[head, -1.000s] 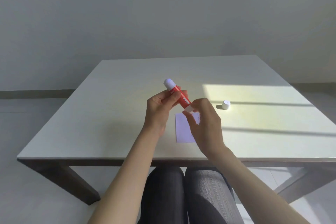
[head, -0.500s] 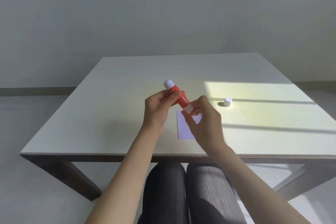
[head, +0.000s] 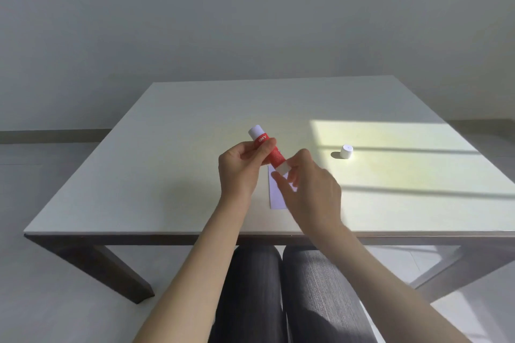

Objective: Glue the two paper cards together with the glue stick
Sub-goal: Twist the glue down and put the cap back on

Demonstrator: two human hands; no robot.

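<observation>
— While the left hand (head: 242, 167) keeps gripping the glue stick (head: 268, 147) above the table (head: 167, 175), anything new?
— Barely; right hand (head: 309, 189) still pinches its near end, twisting probably. Cap (head: 346, 151) off, far right. Card (head: 276, 195) below, unglued.

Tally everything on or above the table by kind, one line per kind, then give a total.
Glue stick, red, held in both hands above the table: 1
White cap, standing alone on the table: 1
Paper card, flat on the table, partly hidden by the right hand: 1 visible (a second cannot be told apart)
Hands, left hand included: 2
Total: 5
</observation>
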